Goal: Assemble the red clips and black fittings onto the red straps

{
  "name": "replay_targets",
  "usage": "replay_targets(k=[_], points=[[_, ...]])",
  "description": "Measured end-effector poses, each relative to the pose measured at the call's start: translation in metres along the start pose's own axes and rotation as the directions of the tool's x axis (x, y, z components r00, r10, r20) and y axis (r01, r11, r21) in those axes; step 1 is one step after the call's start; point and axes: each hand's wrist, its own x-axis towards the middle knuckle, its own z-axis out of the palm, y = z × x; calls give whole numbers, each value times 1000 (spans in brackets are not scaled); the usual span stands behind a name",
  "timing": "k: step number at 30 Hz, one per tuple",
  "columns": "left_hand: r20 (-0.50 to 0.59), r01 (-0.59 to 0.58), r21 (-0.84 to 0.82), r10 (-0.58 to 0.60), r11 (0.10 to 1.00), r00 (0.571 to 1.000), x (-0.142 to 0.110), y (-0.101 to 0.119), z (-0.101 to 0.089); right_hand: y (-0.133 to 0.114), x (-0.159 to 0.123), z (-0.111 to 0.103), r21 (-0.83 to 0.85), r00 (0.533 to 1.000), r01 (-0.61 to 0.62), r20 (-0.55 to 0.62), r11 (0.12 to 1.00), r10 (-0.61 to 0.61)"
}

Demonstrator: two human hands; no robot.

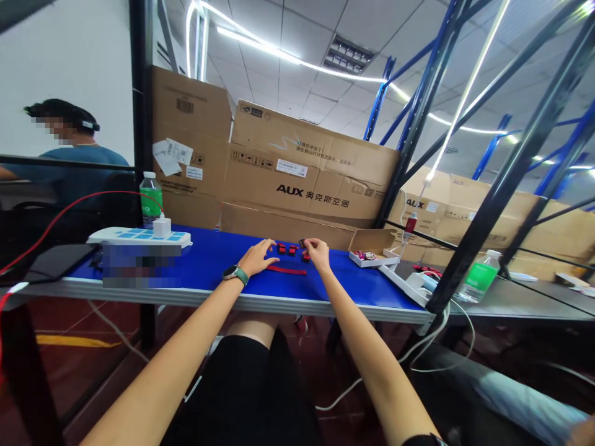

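Observation:
My left hand (256,257), with a watch on its wrist, rests over the blue tabletop (204,257). Its fingers are apart and nothing shows between them. Just right of its fingertips sit two small red-and-black pieces (292,249), too small to name. My right hand (318,253) has its thumb and forefinger pinched on a small dark piece (302,243) whose kind I cannot make out. Below those fingers lies another small red-and-black piece (305,256). A flat red strip (289,271) stretches across the table between my hands, on the side nearer me.
An open carton (360,261) with small reddish items stands at right, beside a white power strip (404,285). Another power strip (100,236) with a white plug and a green-labelled bottle (151,207) are at left. Cardboard panels (307,167) wall the back. A person (79,161) sits far left.

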Motion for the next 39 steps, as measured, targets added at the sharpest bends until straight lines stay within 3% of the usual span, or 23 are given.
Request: replay_targets(k=[3, 6, 9, 12, 14, 17, 18, 19, 22, 26, 28, 34, 39], points=[[-121, -115, -51, 108, 992, 987, 3, 6, -4, -17, -1, 43, 118, 994, -7, 110, 993, -6], [-192, -82, -64, 68, 995, 979, 5, 1, -4, -21, -3, 78, 214, 978, -11, 205, 977, -34], [-194, 11, -124, -35, 992, 980, 6, -8, -4, -16, -8, 92, 295, 957, 70, 249, 953, -147], [-273, 78, -135, -112, 988, 955, 6, -15, -4, -9, -13, 90, 189, 932, 233, 238, 954, -274], [-311, 121, -139, -159, 983, 937, 6, -16, -5, -7, -17, 86, 80, 864, 372, 334, 925, -376], [-325, 149, -111, -178, 983, 929, 6, -17, -6, -8, -22, 86, -2, 670, 586, 564, 810, -483], [-329, 151, -86, -171, 985, 929, 6, -17, -6, -9, -23, 87, -39, 633, 632, 602, 774, -487], [-333, 154, -58, -165, 986, 928, 6, -18, -6, -9, -23, 89, -91, 626, 662, 614, 744, -481], [-338, 210, 22, -191, 977, 922, 6, -21, -5, -12, -24, 94, -249, 703, 651, 554, 717, -446], [-341, 324, 4, -303, 946, 890, 5, -26, -2, -14, -26, 93, -336, 891, 426, 314, 840, -327], [-296, 357, -74, -363, 931, 884, 5, -26, 0, -15, -28, 91, -350, 938, 328, 232, 877, -258], [-169, 381, -279, -436, 881, 884, 7, -22, 3, -18, -32, 88, -354, 955, 276, 207, 893, -213], [-145, 370, -297, -424, 880, 894, 7, -25, 5, -21, -33, 89, -410, 950, 297, 217, 862, -223]])
